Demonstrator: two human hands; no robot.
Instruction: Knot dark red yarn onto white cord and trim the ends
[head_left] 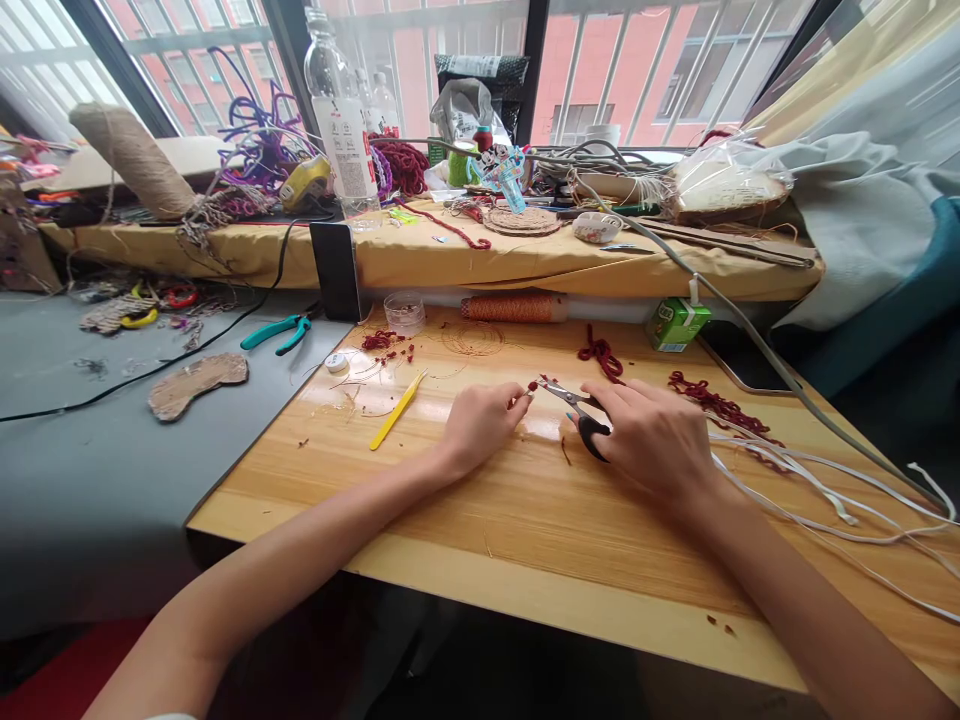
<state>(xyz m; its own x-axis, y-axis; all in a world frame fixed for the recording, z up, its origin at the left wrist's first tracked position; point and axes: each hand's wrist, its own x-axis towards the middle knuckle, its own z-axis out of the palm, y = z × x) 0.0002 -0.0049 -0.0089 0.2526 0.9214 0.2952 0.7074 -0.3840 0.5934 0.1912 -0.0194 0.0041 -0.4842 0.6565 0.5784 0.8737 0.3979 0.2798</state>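
My right hand (652, 435) grips a pair of scissors (566, 396) with black handles, its blades pointing left toward my left hand. My left hand (487, 420) is closed in a pinch on a small dark red piece (533, 386), which looks like yarn. The blade tips are right beside that piece; whether they touch it I cannot tell. A short dark red scrap (565, 452) lies on the wooden table below the scissors. Left of my left hand rests a yellow pair of tweezers (399, 410).
Dark red yarn (600, 352) lies behind my right hand, with more yarn (724, 408) to its right. White cords (825, 490) spread at the right. Teal pliers (276, 333) lie on the grey surface. A round clear container (405, 314) and an orange thread spool (514, 308) stand behind.
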